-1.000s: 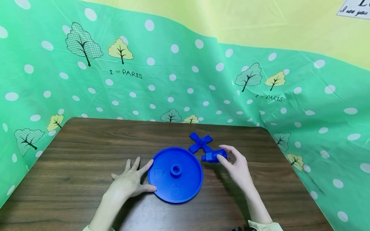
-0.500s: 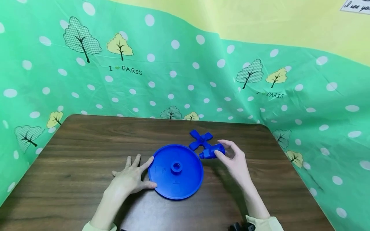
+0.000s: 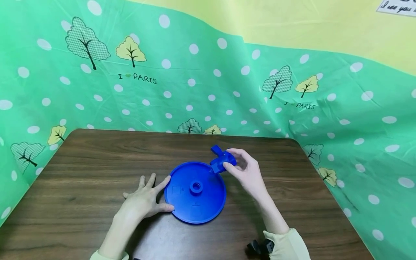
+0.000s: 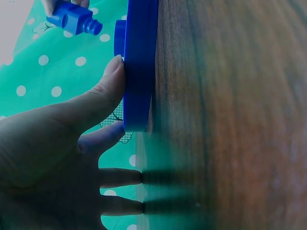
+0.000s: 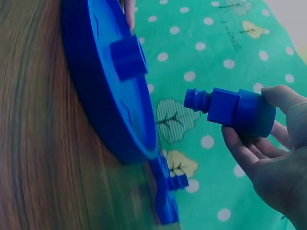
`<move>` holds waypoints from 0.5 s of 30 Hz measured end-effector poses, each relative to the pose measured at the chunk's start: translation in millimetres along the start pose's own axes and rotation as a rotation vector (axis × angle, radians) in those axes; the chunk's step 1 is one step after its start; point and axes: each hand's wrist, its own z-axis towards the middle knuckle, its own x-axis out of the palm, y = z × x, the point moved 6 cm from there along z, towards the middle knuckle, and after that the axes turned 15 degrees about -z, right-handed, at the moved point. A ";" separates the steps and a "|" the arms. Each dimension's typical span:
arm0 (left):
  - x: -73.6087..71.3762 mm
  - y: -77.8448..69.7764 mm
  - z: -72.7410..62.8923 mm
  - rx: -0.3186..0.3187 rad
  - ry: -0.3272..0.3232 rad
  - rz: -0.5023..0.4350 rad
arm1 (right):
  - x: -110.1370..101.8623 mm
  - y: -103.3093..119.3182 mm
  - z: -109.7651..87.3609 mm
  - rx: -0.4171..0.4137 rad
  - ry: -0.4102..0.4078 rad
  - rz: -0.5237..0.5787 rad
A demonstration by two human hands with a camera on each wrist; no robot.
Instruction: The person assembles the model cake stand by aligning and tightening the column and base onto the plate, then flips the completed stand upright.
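A round blue plastic disc (image 3: 185, 206) with a raised rim and a hollow hub (image 3: 196, 188) at its centre lies on the table. My left hand (image 3: 143, 203) has its fingers spread, the thumb on the disc's rim and the index finger against its left edge. Thumb and fingers of my right hand (image 3: 246, 175) grip a blue plastic connector (image 5: 240, 110) by its wide cylindrical end. Its narrow ridged tip points left, above the disc's upper right rim in the head view. Behind it, a four-armed blue cross piece (image 3: 216, 150) is mostly hidden; a short peg shows on it in the right wrist view.
The dark wooden table (image 3: 97, 162) has its far edge against a green dotted cloth (image 3: 201, 94) printed with trees. A black object (image 3: 260, 247) sits beside the right sleeve (image 3: 287, 245).
My right hand has moved the connector left and slightly away from me, over the disc's rim, now covering much of the cross piece. The left hand stays on the disc.
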 end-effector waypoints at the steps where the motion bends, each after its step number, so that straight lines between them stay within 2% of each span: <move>1: 0.3 0.3 -0.4 -0.001 0.001 -0.003 | 2.8 2.3 -0.2 -0.004 0.006 0.001; 15: -1.0 0.9 1.2 -0.006 0.003 -0.011 | 36.8 27.2 -5.8 -0.030 0.099 -0.029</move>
